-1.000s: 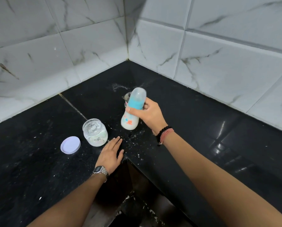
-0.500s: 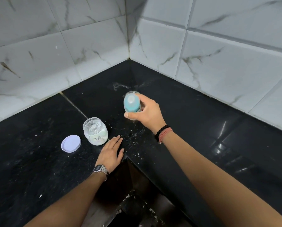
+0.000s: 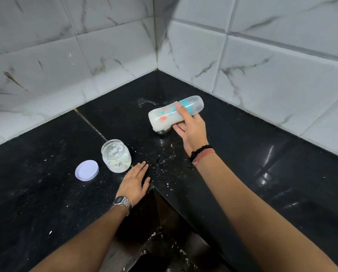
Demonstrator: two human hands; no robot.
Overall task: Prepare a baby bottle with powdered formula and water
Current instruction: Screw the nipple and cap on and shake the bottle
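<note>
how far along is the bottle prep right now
Done, by the look of it: the baby bottle holds milky white liquid and its cap is on, so powder and water seem to be in. In hand: the right hand grips the bottle tilted on its side, probably mixing. Left: the powder jar stands open, its lid beside it. The left hand rests flat on the counter.

Corner of a black polished stone counter, L-shaped, inner edge dropping off at bottom centre of frame. White grey-veined marble-look wall tiles fill the upper half, meeting at a corner seam top centre. Grout joint runs across the counter at centre left. Light glare at right.
</note>
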